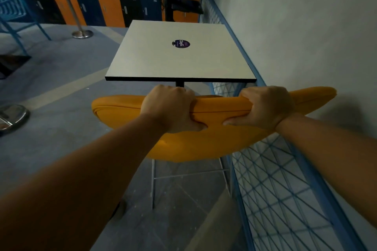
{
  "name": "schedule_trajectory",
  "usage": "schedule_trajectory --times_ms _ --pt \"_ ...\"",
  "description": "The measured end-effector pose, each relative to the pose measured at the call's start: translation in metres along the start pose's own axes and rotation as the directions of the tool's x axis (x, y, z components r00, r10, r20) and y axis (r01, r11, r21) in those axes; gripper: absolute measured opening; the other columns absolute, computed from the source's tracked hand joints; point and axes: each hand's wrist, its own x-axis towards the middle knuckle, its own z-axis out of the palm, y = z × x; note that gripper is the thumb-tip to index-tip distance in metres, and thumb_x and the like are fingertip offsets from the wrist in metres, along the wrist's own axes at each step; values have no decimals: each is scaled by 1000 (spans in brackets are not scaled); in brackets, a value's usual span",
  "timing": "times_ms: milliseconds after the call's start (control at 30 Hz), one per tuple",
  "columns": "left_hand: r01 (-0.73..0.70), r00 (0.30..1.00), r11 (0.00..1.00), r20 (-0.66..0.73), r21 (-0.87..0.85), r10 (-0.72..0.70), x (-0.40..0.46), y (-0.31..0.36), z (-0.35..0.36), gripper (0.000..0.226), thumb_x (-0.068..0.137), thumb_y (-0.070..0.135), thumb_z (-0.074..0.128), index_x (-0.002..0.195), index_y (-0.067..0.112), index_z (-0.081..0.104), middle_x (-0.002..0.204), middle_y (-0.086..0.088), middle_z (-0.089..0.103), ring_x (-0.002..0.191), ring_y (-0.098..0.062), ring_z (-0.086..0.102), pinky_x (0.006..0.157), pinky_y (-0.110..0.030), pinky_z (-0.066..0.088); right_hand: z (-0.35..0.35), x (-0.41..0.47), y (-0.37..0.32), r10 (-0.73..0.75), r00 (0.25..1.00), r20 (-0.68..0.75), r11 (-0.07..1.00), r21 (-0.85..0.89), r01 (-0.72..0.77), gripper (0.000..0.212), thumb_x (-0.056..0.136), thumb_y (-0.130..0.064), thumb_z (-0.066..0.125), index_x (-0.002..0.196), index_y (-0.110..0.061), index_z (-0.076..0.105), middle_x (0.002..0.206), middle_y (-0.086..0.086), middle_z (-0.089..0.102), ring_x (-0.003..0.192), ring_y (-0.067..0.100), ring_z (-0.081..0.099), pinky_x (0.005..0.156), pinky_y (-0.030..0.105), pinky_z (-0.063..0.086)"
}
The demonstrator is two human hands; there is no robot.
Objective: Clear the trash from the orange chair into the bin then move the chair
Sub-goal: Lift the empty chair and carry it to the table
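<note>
The orange chair (214,142) stands directly below me, its padded backrest running across the middle of the head view. My left hand (169,106) grips the top edge of the backrest left of centre, fingers curled over it. My right hand (265,106) grips the same edge further right. The seat is hidden behind the backrest, so I cannot tell whether anything lies on it. Thin metal chair legs (153,181) show below. No bin and no trash are in view.
A square white table (155,63) with a round purple sticker stands just beyond the chair. A blue wire-mesh bench (281,179) runs along the white wall on the right. Metal stanchion bases (82,33) (12,116) sit on the grey carpet at left; blue chair and lockers behind.
</note>
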Motion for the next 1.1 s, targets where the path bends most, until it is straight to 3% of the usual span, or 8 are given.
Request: schedule_trajectory --times_ms 333,500,633,733,900,1000,1100 --pt "19 998 1000 59 10 -19 1 -3 1 67 63 90 50 94 30 52 80 8 60 69 -13 56 65 -29 43 2 -2 -2 23 1000 18 1000 21 -23 66 59 -92 42 66 -26 44 58 -7 49 47 12 43 53 22 32" --pt "42 997 999 62 24 -43 2 0 0 66 59 90 53 84 30 46 74 7 55 67 -13 53 64 -29 41 -1 -2 -3 34 998 53 999 26 -35 68 58 -93 41 66 -25 46 60 -5 52 49 13 46 53 22 32" --pt "70 987 998 146 -1 -69 7 0 -5 68 58 89 56 83 26 54 67 7 53 61 -10 50 59 -28 42 -1 -1 -2 39 998 55 999 -1 -39 70 58 -93 41 68 -24 49 61 -5 54 49 12 45 53 20 28" --pt "28 985 999 171 -22 -24 7 -2 -8 55 61 87 57 75 35 46 65 8 50 59 -8 47 55 -26 40 -1 0 -5 48 997 63 999 -1 -48 72 58 -93 40 69 -23 52 63 -5 53 51 12 44 55 22 29" --pt "1 988 1000 154 5 -1 6 -15 -3 70 60 90 53 89 27 60 68 7 54 59 -7 49 55 -25 42 0 3 -11 30 999 42 1000 -8 -30 73 60 -92 39 67 -21 54 59 -3 55 47 13 45 54 22 32" --pt "-11 985 1000 170 12 8 -2 -23 -3 72 59 90 53 92 26 62 71 6 60 61 -9 54 59 -27 51 2 3 -21 17 1000 22 1000 -17 -17 70 61 -92 41 66 -23 51 57 -4 54 46 13 44 51 21 34" --pt "-7 981 1000 195 23 3 -13 -26 -6 72 58 90 54 91 26 60 68 9 56 60 -7 53 59 -25 48 1 -1 -37 10 1000 16 1000 6 -10 68 62 -92 40 63 -24 46 54 -5 49 44 12 42 50 20 34"
